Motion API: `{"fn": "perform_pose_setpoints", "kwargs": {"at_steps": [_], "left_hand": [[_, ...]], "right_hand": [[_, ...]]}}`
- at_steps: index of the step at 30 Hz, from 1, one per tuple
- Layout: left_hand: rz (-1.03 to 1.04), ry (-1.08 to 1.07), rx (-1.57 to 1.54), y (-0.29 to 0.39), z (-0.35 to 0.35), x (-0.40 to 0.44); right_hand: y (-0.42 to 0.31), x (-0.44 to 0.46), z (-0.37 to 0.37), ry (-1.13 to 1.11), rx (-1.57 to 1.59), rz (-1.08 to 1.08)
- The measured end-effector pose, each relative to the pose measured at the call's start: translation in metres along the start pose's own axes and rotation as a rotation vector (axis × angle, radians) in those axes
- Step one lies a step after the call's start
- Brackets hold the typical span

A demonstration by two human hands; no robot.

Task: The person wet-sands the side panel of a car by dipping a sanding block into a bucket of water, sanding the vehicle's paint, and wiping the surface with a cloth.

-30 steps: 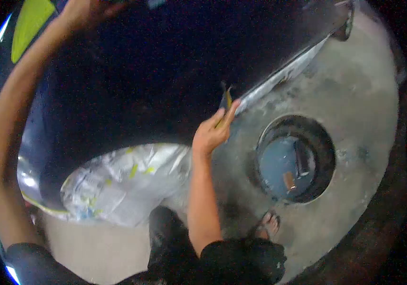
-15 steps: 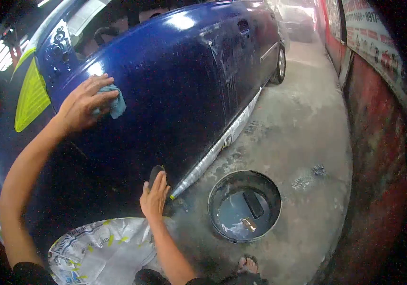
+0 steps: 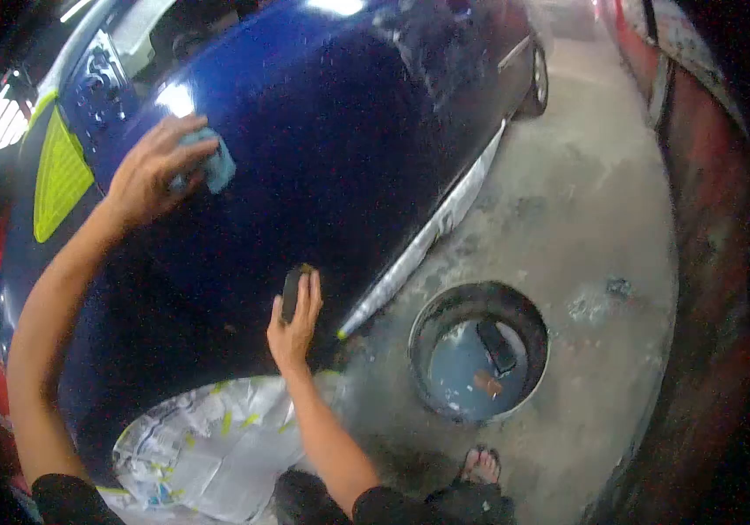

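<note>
My left hand (image 3: 152,175) is closed on a light blue cloth (image 3: 220,166) at the upper left of a dark blue car panel (image 3: 244,210). Lower on the same panel, my right hand (image 3: 294,324) holds a small dark block (image 3: 291,294) with its fingers over it. The block is at the panel's surface; whether it touches is too dark to tell. Water and shine show on the panel's upper part.
A round bucket (image 3: 420,350) of cloudy water, with a dark block and a brown piece inside, stands on the floor right of the car. Newspaper masking (image 3: 235,455) covers the wheel area. Silver masking (image 3: 445,219) lines the sill. A red wall (image 3: 707,175) runs at right.
My right hand has come down from beyond the sill edge onto the panel with the block, then slightly up. The left hand with the cloth came into full view as the camera view shifted.
</note>
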State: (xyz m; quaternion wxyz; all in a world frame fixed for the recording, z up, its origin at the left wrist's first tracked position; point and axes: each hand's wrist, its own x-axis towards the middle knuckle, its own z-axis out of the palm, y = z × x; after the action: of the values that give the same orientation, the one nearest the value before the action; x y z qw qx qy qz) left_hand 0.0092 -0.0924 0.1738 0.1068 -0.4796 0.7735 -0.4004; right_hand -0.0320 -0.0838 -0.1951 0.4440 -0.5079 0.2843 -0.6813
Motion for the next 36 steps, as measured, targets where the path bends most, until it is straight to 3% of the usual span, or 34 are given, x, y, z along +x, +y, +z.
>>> {"fn": "perform_pose_setpoints", "kwargs": {"at_steps": [7, 12, 17, 20, 23, 24, 25, 29, 32, 34, 36], "left_hand": [[0.015, -0.052, 0.02, -0.002, 0.002, -0.002], [0.043, -0.032, 0.042, -0.008, 0.007, -0.003], [0.041, -0.053, 0.051, -0.008, 0.005, -0.002], [0.028, -0.066, 0.058, -0.001, 0.002, 0.002], [0.027, -0.07, 0.063, 0.002, 0.0, 0.004], [0.021, -0.08, 0.073, 0.001, 0.002, 0.002], [0.041, -0.04, 0.069, 0.0, 0.003, 0.003], [0.056, -0.048, 0.103, -0.003, 0.008, 0.001], [0.061, -0.069, 0.093, 0.004, 0.002, 0.003], [0.038, -0.08, 0.041, 0.015, -0.002, 0.011], [0.005, -0.095, 0.056, 0.02, -0.004, 0.012]], "right_hand": [[-0.007, -0.014, 0.009, -0.202, -0.208, 0.176], [0.005, -0.105, 0.02, -0.227, -0.138, 0.066], [-0.008, 0.082, -0.003, -0.098, -0.083, 0.248], [-0.001, 0.051, 0.001, -0.113, -0.14, 0.147], [0.014, -0.08, 0.017, -0.222, -0.124, 0.027], [0.014, -0.08, 0.015, -0.22, -0.123, 0.035], [0.015, -0.071, 0.012, -0.222, -0.126, 0.049], [0.034, 0.107, -0.013, -0.029, -0.13, 0.2], [0.034, 0.071, -0.001, -0.022, -0.142, 0.234], [0.024, -0.019, 0.003, -0.086, -0.106, 0.19], [0.026, -0.12, 0.012, -0.201, -0.088, 0.279]]}}
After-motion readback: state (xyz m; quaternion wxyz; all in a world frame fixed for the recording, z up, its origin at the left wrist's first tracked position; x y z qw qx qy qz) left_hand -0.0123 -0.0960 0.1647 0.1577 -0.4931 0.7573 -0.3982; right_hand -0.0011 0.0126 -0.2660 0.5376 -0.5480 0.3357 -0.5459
